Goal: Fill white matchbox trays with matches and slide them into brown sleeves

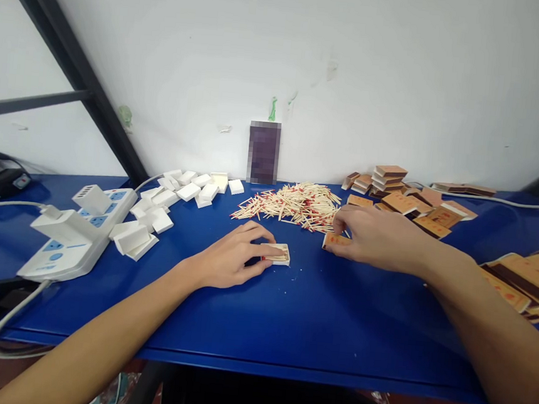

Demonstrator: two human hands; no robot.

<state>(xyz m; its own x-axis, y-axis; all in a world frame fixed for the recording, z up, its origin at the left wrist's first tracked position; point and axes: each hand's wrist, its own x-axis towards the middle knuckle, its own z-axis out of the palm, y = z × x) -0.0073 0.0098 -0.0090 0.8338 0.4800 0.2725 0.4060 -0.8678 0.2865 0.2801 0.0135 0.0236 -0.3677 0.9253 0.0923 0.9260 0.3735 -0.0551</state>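
Fingers [260, 249] of your left hand [234, 258] curl around a small tray [280, 255] packed with matchsticks, holding it flat on the blue table [288, 317] just ahead of your thumb. Your right hand [370, 236], well apart to the other side, is closed on an orange sleeve [336, 240], pressing it down against the tabletop; your fingers cover much of it, so you cannot tell which end of it is open. Between your two hands lies a stretch of bare blue surface, and a wider bare band runs from both wrists back to the near table edge, which gives you room to slide either hand toward yourself. Just beyond your right fingertips and forward of the left hand spreads the loose match pile [292, 205], touching nothing you hold. Past your right hand sit the stacked orange sleeves [399, 197], and outside your right forearm the flat printed sheets [527, 278] run out of view at the picture's edge. Out beyond your left hand lie the empty white trays [169, 209], then two power strips [78, 235] whose cables drop over the table edge. Against the wall stands a dark blurred rectangle [263, 152] that cannot be made out.
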